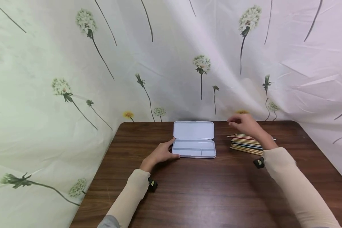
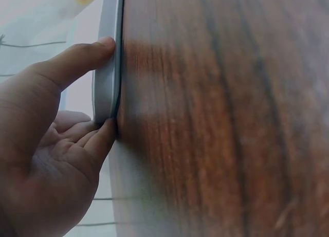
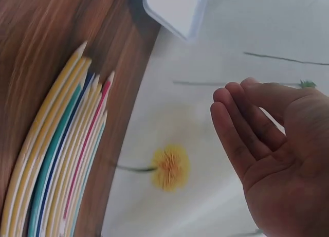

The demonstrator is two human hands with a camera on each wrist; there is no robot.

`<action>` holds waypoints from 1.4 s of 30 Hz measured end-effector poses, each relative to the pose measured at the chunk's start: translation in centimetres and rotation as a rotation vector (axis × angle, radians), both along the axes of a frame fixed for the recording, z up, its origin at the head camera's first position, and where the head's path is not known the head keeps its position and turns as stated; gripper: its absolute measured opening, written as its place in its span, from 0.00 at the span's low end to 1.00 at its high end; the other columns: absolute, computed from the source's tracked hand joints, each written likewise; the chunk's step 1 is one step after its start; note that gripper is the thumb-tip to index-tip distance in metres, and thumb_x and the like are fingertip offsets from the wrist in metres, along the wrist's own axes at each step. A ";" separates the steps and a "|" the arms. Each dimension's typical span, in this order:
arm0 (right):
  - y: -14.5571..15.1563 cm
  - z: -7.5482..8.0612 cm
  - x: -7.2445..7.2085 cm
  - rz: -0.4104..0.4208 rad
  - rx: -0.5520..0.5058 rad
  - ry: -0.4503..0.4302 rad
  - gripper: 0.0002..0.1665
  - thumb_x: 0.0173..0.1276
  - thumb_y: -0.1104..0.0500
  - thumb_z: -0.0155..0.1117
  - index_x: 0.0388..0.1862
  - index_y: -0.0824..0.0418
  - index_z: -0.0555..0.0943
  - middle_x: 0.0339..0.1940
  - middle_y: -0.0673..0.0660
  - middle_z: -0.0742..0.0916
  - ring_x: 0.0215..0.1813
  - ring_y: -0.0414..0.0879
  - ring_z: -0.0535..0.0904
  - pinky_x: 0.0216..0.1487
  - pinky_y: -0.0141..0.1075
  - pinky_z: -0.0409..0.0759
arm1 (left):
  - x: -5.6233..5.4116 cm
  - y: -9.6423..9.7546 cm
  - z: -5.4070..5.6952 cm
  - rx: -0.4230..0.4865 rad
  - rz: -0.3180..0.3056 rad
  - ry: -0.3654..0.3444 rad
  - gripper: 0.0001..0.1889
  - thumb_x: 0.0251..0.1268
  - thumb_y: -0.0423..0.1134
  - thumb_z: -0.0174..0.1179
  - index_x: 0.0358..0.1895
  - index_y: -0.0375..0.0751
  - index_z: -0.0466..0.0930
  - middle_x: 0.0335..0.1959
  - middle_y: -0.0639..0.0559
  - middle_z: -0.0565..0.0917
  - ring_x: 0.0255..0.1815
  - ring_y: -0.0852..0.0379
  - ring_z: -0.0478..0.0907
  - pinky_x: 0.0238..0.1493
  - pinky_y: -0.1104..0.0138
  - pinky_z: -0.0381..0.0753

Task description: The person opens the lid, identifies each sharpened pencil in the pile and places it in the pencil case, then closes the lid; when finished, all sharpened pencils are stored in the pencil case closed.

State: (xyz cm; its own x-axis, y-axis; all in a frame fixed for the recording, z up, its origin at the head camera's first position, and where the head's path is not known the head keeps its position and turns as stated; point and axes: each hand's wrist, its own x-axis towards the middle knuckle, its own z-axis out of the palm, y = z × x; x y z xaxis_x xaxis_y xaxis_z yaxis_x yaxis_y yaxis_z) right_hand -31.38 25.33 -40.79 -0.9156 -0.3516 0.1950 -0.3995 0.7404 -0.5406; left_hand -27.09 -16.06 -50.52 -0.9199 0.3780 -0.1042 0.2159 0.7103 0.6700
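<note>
A pale, shallow pencil case point(image 1: 193, 130) lies unfolded on the table, its lid tipped back and its divided tray bare. My left hand point(image 1: 160, 153) holds the left end of the tray; in the left wrist view the thumb point(image 2: 85, 59) presses the front side while the fingers curl around the end. My right hand point(image 1: 246, 124) hovers above the far edge of a bundle of colored pencils point(image 1: 246, 146). Nothing lies between its loosely bent fingers point(image 3: 239, 129). Several pencils show in the right wrist view, side by side with tips pointing toward the case.
The brown wooden table point(image 1: 200, 190) ends just behind the pencil case. Behind it hangs a pale cloth point(image 1: 165, 69) printed with dandelions. A small dark wrist camera point(image 1: 258, 162) sits at each light sleeve.
</note>
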 end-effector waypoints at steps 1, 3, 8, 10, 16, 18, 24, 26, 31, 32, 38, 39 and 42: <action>0.6 0.3 0.4 0.007 0.012 0.010 0.10 0.79 0.62 0.66 0.53 0.63 0.90 0.48 0.63 0.92 0.52 0.58 0.87 0.55 0.56 0.82 | 0.0 0.0 0.0 0.001 0.001 0.000 0.53 0.67 0.51 0.75 0.87 0.40 0.52 0.85 0.41 0.61 0.84 0.46 0.64 0.80 0.51 0.69; 1.8 0.8 1.2 0.013 0.028 0.017 0.10 0.79 0.62 0.66 0.53 0.63 0.90 0.49 0.63 0.92 0.54 0.60 0.87 0.57 0.58 0.82 | 0.0 0.0 0.0 0.001 0.003 0.002 0.53 0.67 0.51 0.75 0.87 0.40 0.52 0.86 0.41 0.61 0.84 0.46 0.64 0.80 0.51 0.69; 4.3 1.1 3.2 -0.003 0.073 0.049 0.10 0.79 0.61 0.66 0.53 0.61 0.91 0.51 0.63 0.92 0.54 0.62 0.88 0.54 0.59 0.83 | 0.2 0.0 0.1 0.006 0.010 0.003 0.53 0.67 0.50 0.75 0.87 0.40 0.52 0.86 0.41 0.61 0.84 0.46 0.64 0.80 0.51 0.69; 5.1 0.9 4.1 -0.021 0.091 0.049 0.10 0.79 0.62 0.66 0.51 0.61 0.91 0.50 0.63 0.93 0.52 0.61 0.89 0.52 0.58 0.85 | 0.2 0.0 0.1 0.010 0.011 0.004 0.53 0.67 0.50 0.75 0.87 0.40 0.52 0.85 0.40 0.61 0.84 0.46 0.64 0.80 0.51 0.69; 7.1 -0.8 5.8 -0.042 0.134 0.055 0.08 0.75 0.66 0.69 0.47 0.60 0.92 0.44 0.60 0.94 0.46 0.54 0.90 0.44 0.47 0.86 | 0.4 -0.1 0.1 0.004 0.013 0.008 0.53 0.67 0.50 0.76 0.87 0.40 0.52 0.85 0.41 0.62 0.84 0.46 0.64 0.81 0.51 0.67; 7.6 -1.7 6.1 -0.034 0.146 0.054 0.07 0.74 0.66 0.70 0.46 0.60 0.92 0.43 0.59 0.94 0.45 0.54 0.90 0.44 0.49 0.87 | 0.4 -0.1 0.1 0.000 0.014 0.008 0.53 0.67 0.50 0.76 0.87 0.40 0.52 0.85 0.41 0.62 0.84 0.45 0.64 0.81 0.51 0.67; 9.1 -5.1 7.5 -0.050 0.175 0.024 0.07 0.70 0.69 0.71 0.43 0.61 0.92 0.40 0.58 0.93 0.43 0.53 0.89 0.44 0.52 0.87 | 0.4 -0.1 0.0 0.007 0.007 0.014 0.53 0.67 0.50 0.75 0.87 0.40 0.51 0.85 0.40 0.62 0.84 0.44 0.63 0.81 0.50 0.67; 9.4 -6.1 7.9 -0.061 0.188 0.017 0.07 0.69 0.69 0.72 0.42 0.61 0.92 0.40 0.57 0.93 0.43 0.52 0.88 0.44 0.52 0.86 | 0.3 -0.2 -0.1 0.002 0.005 0.013 0.54 0.67 0.51 0.75 0.87 0.41 0.51 0.85 0.41 0.62 0.85 0.45 0.63 0.81 0.51 0.67; 9.9 -7.9 8.5 -0.070 0.204 0.027 0.06 0.68 0.68 0.73 0.38 0.58 0.92 0.38 0.55 0.92 0.42 0.49 0.87 0.44 0.52 0.84 | 0.3 -0.1 -0.3 -0.007 0.004 0.011 0.54 0.67 0.51 0.75 0.87 0.41 0.51 0.85 0.42 0.62 0.84 0.45 0.64 0.81 0.51 0.67; 9.9 -8.1 8.5 -0.072 0.205 0.030 0.06 0.68 0.68 0.73 0.38 0.58 0.91 0.38 0.55 0.92 0.41 0.49 0.86 0.43 0.51 0.83 | 0.3 -0.2 -0.3 -0.004 0.003 0.013 0.54 0.67 0.51 0.75 0.87 0.41 0.51 0.85 0.41 0.62 0.84 0.45 0.64 0.81 0.51 0.68; 10.3 -8.9 8.4 -0.083 0.207 0.050 0.06 0.67 0.68 0.74 0.38 0.59 0.91 0.37 0.56 0.92 0.38 0.46 0.85 0.39 0.47 0.82 | 0.2 -0.2 -0.3 0.002 0.002 0.013 0.54 0.68 0.51 0.75 0.88 0.41 0.50 0.85 0.41 0.62 0.84 0.45 0.64 0.81 0.51 0.68; 10.4 -9.0 8.3 -0.084 0.207 0.057 0.06 0.67 0.69 0.74 0.38 0.59 0.91 0.37 0.56 0.91 0.38 0.46 0.84 0.39 0.47 0.82 | 0.2 -0.2 -0.3 0.004 0.002 0.010 0.54 0.68 0.51 0.75 0.88 0.41 0.50 0.85 0.41 0.62 0.84 0.45 0.63 0.81 0.51 0.67; 10.5 -9.2 8.1 -0.086 0.210 0.085 0.06 0.66 0.69 0.73 0.38 0.59 0.91 0.37 0.56 0.91 0.38 0.47 0.84 0.39 0.47 0.82 | 0.2 -0.2 -0.4 0.010 0.001 0.008 0.53 0.68 0.50 0.74 0.88 0.41 0.51 0.85 0.41 0.62 0.85 0.45 0.63 0.81 0.50 0.67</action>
